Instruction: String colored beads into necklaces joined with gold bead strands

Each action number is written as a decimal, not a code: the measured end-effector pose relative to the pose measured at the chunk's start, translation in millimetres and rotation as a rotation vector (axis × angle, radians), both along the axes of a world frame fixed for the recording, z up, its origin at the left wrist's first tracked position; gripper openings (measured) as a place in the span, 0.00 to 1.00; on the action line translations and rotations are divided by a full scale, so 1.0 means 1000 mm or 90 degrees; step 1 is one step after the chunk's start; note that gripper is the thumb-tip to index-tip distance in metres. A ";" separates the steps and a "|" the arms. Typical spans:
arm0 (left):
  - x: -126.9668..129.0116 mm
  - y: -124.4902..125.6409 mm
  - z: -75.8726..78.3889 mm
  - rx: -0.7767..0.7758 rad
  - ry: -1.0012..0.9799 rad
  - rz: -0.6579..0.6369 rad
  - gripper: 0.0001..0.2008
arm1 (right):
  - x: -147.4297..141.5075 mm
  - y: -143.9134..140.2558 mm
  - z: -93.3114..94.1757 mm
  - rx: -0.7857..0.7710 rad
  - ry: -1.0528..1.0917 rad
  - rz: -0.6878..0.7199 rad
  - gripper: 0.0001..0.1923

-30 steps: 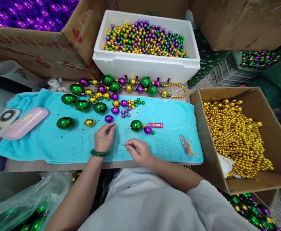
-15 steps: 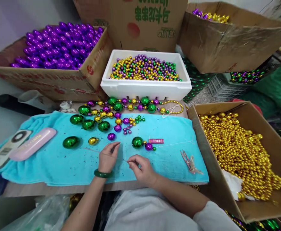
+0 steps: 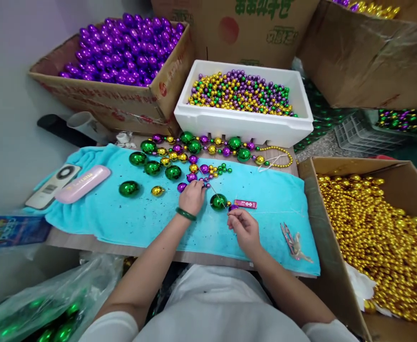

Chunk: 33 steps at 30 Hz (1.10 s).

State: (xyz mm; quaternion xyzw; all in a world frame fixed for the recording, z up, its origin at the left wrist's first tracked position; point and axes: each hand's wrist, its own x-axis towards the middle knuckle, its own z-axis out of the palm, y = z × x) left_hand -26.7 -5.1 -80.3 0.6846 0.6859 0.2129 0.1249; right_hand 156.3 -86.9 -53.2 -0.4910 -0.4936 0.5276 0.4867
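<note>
A turquoise towel (image 3: 130,223) covers a wooden table (image 3: 87,241) hemmed in by three open cardboard boxes and one white foam box (image 3: 244,124) of beads. Left hand (image 3: 193,197), fingers closed, rests at small purple beads (image 3: 194,176); right hand (image 3: 246,229) pinches a thin string (image 3: 215,192) (barely visible) just beside a green ball (image 3: 218,202). Five more green balls lie loose on the towel. Scissors (image 3: 294,241) lie well apart.
</note>
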 end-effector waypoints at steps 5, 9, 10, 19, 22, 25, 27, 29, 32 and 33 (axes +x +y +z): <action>-0.011 0.001 0.012 -0.047 -0.422 0.132 0.11 | 0.005 -0.003 -0.007 -0.008 -0.035 0.003 0.09; -0.034 -0.006 0.034 -0.163 -0.969 0.217 0.13 | 0.010 -0.001 -0.006 -0.012 -0.071 0.005 0.10; -0.039 -0.009 0.039 -0.171 -1.054 0.219 0.13 | 0.010 -0.001 -0.005 -0.012 -0.080 0.009 0.10; -0.047 -0.019 0.053 -0.184 -1.234 0.189 0.09 | 0.005 0.003 -0.004 -0.039 -0.108 0.021 0.11; -0.046 -0.020 0.052 -0.191 -1.248 0.182 0.09 | 0.003 0.002 -0.004 -0.045 -0.107 0.027 0.11; -0.047 -0.022 0.052 -0.189 -1.235 0.174 0.09 | 0.002 0.002 -0.005 -0.057 -0.107 0.026 0.11; -0.048 -0.024 0.053 -0.179 -1.211 0.168 0.09 | 0.002 0.002 -0.006 -0.063 -0.110 0.026 0.11; -0.049 -0.025 0.054 -0.168 -1.187 0.170 0.09 | 0.003 0.002 -0.006 -0.064 -0.113 0.031 0.11; -0.049 -0.027 0.054 -0.130 -1.141 0.176 0.12 | 0.003 0.002 -0.005 -0.050 -0.124 0.039 0.11; -0.048 -0.027 0.054 -0.108 -1.122 0.181 0.13 | 0.003 0.002 -0.005 -0.042 -0.130 0.040 0.11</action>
